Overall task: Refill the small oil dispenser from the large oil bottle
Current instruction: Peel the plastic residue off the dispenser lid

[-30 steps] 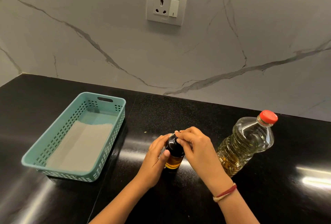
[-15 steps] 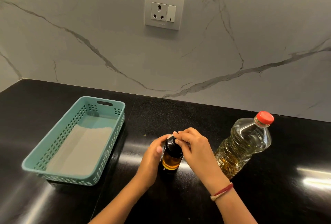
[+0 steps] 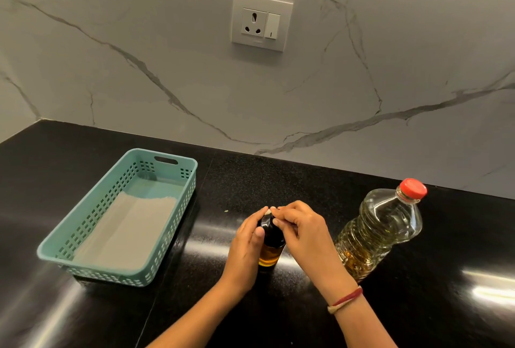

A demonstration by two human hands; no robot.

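Curling round the left side of the small oil dispenser (image 3: 273,239), the left hand (image 3: 246,247) is holding it while the right hand (image 3: 303,232) is pinching its black top; right of the dispenser, the large oil bottle (image 3: 384,225) is standing capped.

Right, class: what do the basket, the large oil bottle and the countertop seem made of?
Basket: matte teal moulded plastic, by its perforated walls. Large oil bottle: clear ribbed plastic, probably; oil shows through. Countertop: polished black stone, perhaps granite; speckled, glossy reflections.
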